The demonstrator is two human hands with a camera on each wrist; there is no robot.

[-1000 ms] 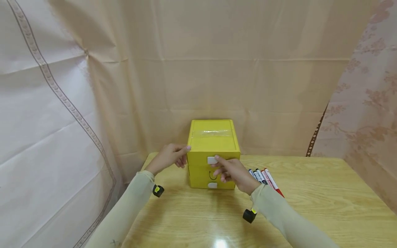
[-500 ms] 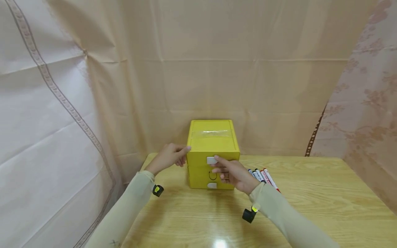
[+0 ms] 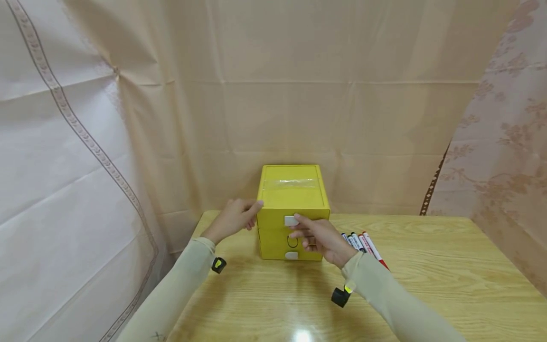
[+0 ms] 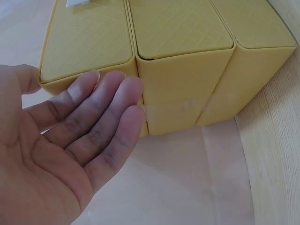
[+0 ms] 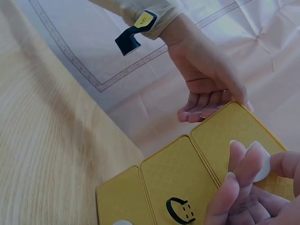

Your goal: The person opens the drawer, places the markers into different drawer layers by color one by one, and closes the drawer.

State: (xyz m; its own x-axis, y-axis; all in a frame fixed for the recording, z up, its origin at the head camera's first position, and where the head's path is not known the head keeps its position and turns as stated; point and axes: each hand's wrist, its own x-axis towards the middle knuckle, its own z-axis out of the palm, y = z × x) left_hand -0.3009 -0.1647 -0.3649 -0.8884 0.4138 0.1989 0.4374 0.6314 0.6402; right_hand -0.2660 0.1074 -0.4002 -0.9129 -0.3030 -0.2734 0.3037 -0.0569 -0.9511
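A small yellow three-drawer box (image 3: 293,190) stands on the wooden table, drawers facing the person. My right hand (image 3: 322,237) pinches the white pull tab (image 5: 263,168) of the top drawer between thumb and fingers; its other fingers hang loosely bent before the middle drawer. My left hand (image 3: 234,219) is at the box's upper left corner, thumb on the top edge. In the left wrist view its nearly straight fingers (image 4: 101,117) lie along the side wall. All the drawers sit flush. A second white tab (image 3: 292,255) is on the bottom drawer, and the middle one bears a dark curved line (image 5: 176,213).
Several markers (image 3: 363,244) with blue, black and red caps lie side by side right of the box, partly hidden by the right wrist. A beige cloth (image 3: 342,118) hangs behind the table (image 3: 448,275). Both wrists carry small black cameras (image 3: 340,297).
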